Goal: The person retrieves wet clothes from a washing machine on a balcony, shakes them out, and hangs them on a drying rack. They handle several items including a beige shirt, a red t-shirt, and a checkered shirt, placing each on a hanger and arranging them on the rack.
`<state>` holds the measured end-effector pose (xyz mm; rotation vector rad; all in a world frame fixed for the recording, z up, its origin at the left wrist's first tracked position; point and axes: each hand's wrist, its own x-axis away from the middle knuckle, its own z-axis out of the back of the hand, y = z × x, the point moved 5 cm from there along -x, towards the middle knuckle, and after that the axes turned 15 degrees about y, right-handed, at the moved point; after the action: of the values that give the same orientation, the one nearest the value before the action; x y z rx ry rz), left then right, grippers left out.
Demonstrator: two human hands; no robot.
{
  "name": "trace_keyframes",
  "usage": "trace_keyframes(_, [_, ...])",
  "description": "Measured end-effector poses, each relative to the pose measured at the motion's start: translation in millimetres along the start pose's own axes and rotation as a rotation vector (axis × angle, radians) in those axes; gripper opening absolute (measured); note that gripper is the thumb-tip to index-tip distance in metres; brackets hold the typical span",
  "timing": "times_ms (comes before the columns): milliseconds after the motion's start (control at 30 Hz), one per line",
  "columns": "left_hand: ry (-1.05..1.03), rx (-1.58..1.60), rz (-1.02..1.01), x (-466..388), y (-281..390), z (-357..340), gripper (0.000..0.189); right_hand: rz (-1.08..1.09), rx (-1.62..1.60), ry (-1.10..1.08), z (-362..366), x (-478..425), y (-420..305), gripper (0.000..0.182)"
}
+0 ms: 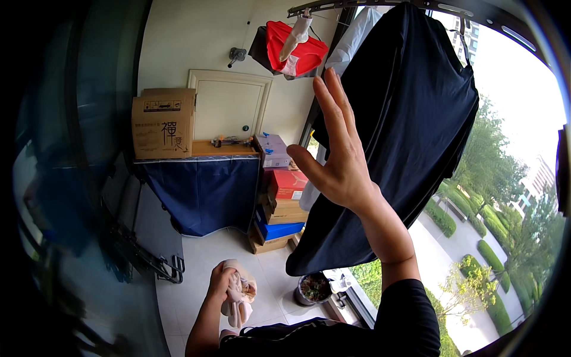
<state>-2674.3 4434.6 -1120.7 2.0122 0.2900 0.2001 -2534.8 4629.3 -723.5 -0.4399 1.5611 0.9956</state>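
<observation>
My left hand (219,281) grips a bundle of light-coloured socks (239,292) low in the view, above the tiled floor. Raised in front of a large dark garment (401,120), my right hand (341,156) has its fingers apart and holds nothing. The dark garment hangs from a drying rack (446,8). Beyond my right fingertips hang red underwear (308,51) and a light sock (296,38), with a clip at the sock's top. A white garment (357,40) hangs partly hidden behind the dark one.
A cardboard box (163,129) stands on a cabinet with a dark blue cloth front (209,192). Several stacked shoe boxes (285,185) stand beside it. A potted plant (314,288) is on the floor near the window. A folded metal-framed item (171,267) leans at the left.
</observation>
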Motion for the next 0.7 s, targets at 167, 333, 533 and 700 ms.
trace_keyframes(167, [-0.154,-0.027,0.016,-29,-6,-4,0.023,-0.010,0.177,0.189,16,-24,-20,0.078])
trace_keyframes(333, [-0.336,-0.101,0.021,-56,-9,-3,0.024,0.103,0.530,0.747,29,-57,-45,0.034])
trace_keyframes(533, [-0.482,-0.135,0.084,-83,1,-16,0.023,-0.262,0.262,0.551,-22,-69,75,0.056])
trace_keyframes(700, [-0.473,-0.149,0.111,-120,14,-25,0.022,-0.533,0.315,0.601,-47,-65,211,0.056])
